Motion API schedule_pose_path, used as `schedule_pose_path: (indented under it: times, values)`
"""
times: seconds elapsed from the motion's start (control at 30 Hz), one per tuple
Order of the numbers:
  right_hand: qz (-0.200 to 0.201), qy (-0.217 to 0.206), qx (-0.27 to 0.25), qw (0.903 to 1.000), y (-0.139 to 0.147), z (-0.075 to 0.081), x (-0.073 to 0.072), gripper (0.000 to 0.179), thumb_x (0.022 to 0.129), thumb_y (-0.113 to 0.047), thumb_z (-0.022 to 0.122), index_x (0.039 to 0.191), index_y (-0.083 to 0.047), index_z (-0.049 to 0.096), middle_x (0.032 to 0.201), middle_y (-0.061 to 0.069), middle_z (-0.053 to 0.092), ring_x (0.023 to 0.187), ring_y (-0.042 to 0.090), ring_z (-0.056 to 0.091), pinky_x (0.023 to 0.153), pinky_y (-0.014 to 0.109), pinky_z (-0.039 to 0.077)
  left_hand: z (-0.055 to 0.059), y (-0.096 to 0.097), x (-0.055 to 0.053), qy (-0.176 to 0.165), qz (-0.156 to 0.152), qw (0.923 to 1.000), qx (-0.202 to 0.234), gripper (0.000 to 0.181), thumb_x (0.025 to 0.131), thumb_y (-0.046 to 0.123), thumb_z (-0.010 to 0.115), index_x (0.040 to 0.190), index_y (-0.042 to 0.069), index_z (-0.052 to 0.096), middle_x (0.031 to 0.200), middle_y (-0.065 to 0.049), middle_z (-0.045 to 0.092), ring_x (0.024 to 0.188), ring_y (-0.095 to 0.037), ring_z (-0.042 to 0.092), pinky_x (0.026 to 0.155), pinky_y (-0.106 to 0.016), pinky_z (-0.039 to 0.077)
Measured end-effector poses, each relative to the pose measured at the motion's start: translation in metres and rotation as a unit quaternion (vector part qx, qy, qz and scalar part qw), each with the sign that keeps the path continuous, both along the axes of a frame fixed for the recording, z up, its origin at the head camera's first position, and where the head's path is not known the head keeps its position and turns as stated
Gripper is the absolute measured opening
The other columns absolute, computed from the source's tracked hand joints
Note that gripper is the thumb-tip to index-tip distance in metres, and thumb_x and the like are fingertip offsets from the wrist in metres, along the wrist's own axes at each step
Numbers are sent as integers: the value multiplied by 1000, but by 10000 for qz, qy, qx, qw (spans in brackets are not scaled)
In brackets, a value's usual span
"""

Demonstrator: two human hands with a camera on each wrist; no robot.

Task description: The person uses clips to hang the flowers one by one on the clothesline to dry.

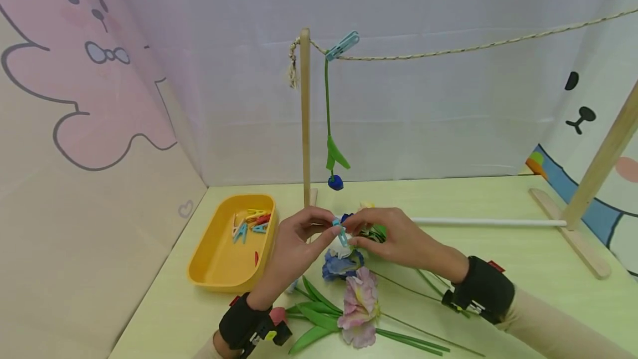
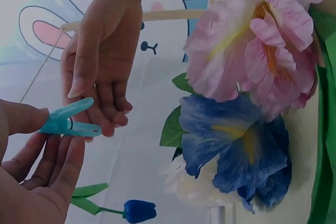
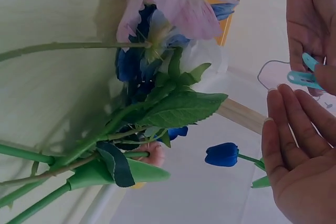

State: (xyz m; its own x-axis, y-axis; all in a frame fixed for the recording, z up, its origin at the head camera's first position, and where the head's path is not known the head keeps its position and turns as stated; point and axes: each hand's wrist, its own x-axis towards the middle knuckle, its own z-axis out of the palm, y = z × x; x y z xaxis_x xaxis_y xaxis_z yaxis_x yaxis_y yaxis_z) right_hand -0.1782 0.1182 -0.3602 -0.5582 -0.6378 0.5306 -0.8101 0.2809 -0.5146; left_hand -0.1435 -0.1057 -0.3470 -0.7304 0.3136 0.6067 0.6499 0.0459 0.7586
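Note:
A light blue clothespin [image 2: 68, 121] is pinched between the thumb and fingers of my left hand [image 1: 301, 240], above the flowers. Close by, on the clothespin's other side, my right hand [image 1: 399, 237] has its fingers extended and seems to hold nothing; whether a fingertip touches the clothespin I cannot tell. Behind both hands a blue tulip [image 1: 335, 183] hangs head down from a rope [image 1: 423, 56], its stem end held by another light blue clothespin [image 1: 343, 46]. Under the hands lie a blue flower [image 2: 231, 140], a pink flower [image 2: 257, 45] and a white flower [image 2: 191, 179].
To the left, a yellow tray [image 1: 214, 265] holds several colored clothespins [image 1: 241, 231]. A wooden post [image 1: 305, 121] carries the rope's left end. At the right stands another wooden post [image 1: 603, 154] on a flat foot, and a white rod [image 1: 488, 222] runs along the table [image 1: 498, 298].

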Motion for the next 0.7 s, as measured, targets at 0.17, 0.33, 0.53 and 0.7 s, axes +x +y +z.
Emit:
schedule_pose_path:
  times: [0.17, 0.33, 0.53, 0.7]
  values:
    - [68, -81, 40, 9999, 1, -5, 2, 26, 88, -21, 73, 113, -16, 69, 92, -7, 70, 82, 6, 64, 67, 32, 57, -14, 9, -6, 347, -418, 9971, 528, 23, 83, -26, 60, 103, -15, 60, 98, -29, 59, 91, -36, 62, 83, -49, 56]
    - [-186, -8, -120, 9998, 5, -7, 3, 29, 86, -19, 75, 114, -16, 68, 95, -8, 70, 81, 6, 63, 68, 30, 57, -31, 12, -15, 554, -546, 9932, 868, 25, 83, -25, 61, 105, -13, 62, 100, -27, 60, 93, -32, 63, 85, -45, 56]
    - [-423, 201, -570, 9973, 11, -6, 4, 35, 83, -7, 77, 117, -10, 68, 96, -5, 70, 80, 9, 64, 65, 29, 57, -39, 12, -18, 494, -478, 9928, 979, 26, 83, -24, 61, 106, -13, 62, 102, -27, 60, 95, -32, 64, 85, -45, 57]
    - [-406, 358, -882, 9946, 10, 7, 12, 36, 78, 5, 77, 113, -1, 69, 94, 3, 71, 77, 12, 65, 64, 28, 57, -38, 12, -14, 325, -441, 9941, 939, 25, 82, -26, 60, 105, -16, 60, 102, -31, 60, 93, -38, 63, 83, -50, 56]
